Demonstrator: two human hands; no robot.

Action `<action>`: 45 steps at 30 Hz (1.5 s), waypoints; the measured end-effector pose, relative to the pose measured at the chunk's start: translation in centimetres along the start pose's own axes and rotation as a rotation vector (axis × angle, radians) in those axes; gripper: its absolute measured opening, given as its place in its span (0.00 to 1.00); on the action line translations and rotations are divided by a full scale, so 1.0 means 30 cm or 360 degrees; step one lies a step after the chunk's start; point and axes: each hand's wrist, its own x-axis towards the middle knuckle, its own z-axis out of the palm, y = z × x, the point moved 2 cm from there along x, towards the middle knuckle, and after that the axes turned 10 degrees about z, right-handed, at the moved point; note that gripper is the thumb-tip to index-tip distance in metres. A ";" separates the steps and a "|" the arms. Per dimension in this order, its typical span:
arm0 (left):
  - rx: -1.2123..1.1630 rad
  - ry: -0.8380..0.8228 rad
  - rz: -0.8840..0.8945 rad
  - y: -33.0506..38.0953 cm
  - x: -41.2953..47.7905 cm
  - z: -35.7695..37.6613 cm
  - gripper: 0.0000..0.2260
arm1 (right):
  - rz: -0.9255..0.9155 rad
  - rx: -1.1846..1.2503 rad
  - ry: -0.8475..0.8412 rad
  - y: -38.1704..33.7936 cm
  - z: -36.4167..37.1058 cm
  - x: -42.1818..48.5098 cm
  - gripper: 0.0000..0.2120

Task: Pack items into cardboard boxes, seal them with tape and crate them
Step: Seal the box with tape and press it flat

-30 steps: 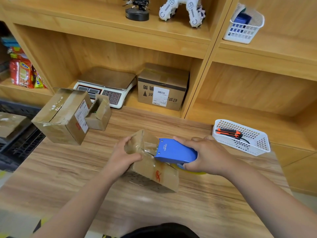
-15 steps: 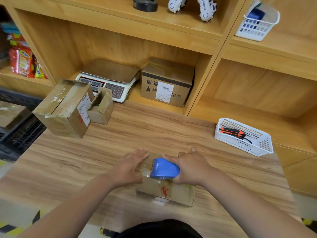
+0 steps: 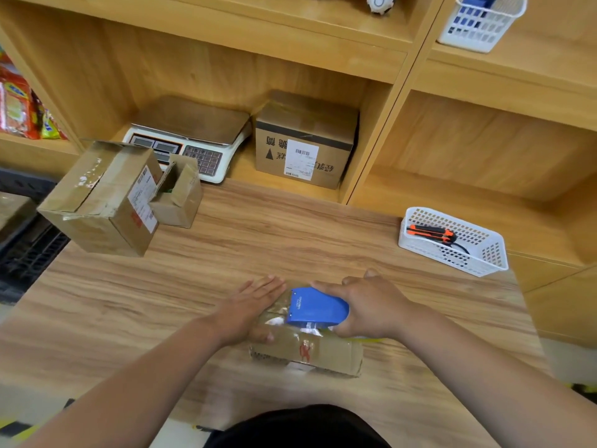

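Plainly, little of the writing can be read. The box (image 3: 307,350) lies at 6 o'clock on the tabletop (image 3: 226,253), near its front edge. It is low, brown and scuffed, and its near side bears a red printed mark, too blurred to make out. Shiny clear tape wrinkles across its top.

The left hand (image 3: 248,308) lies flat on the top's 9 o'clock end, fingers straight and together, thumb down over the near side. The right hand (image 3: 371,308) grips a blue dispenser (image 3: 318,307) from the 3 o'clock side, and the dispenser rests on the box top. Small white lettering runs along the dispenser's 9 o'clock end, too small to read. A bit of yellow shows beneath the right hand.

At 10 o'clock a big box (image 3: 100,198) overhangs the tabletop's edge. Its side carries a white label with red and black print, illegible. Just beside it at its 3 o'clock side stands an open box (image 3: 179,195) with its flaps up.

In the shelf (image 3: 371,66) behind, at 11 o'clock, sits a scale (image 3: 190,137) with a keypad. At 12 o'clock a carton (image 3: 305,140) shows black characters printed upside down, a black triangle and a white barcode label.

At 2 o'clock on the tabletop a white basket (image 3: 452,253) holds an orange-and-black knife (image 3: 431,232). Red and yellow snack packs (image 3: 19,108) fill a shelf at 9 o'clock.
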 end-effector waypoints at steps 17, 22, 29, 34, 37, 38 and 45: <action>-0.0085 -0.0009 0.0061 -0.017 0.009 0.011 0.47 | 0.0198 0.0112 0.0022 0.464 0.103 -0.262 0.34; -0.0109 0.0014 0.0065 -0.015 0.010 0.007 0.48 | 0.0154 0.0020 -0.0046 0.447 0.179 -0.220 0.35; -0.0046 -0.0059 -0.0033 0.022 0.013 -0.018 0.47 | 0.0214 -0.0040 -0.0076 0.428 0.245 -0.182 0.36; 0.0222 0.0022 -0.0219 0.172 0.091 -0.051 0.46 | 0.0210 -0.0033 -0.0097 0.420 0.260 -0.170 0.36; 0.0185 0.0060 -0.0067 0.329 0.209 -0.022 0.35 | 0.0204 0.0000 -0.0100 0.427 0.276 -0.170 0.36; 0.0148 0.0058 -0.0007 0.374 0.251 -0.003 0.31 | 0.0203 0.0006 -0.0099 0.431 0.279 -0.169 0.36; 0.0327 0.0258 0.0136 0.440 0.378 0.121 0.27 | 0.0166 0.0079 -0.0005 0.482 0.292 -0.184 0.37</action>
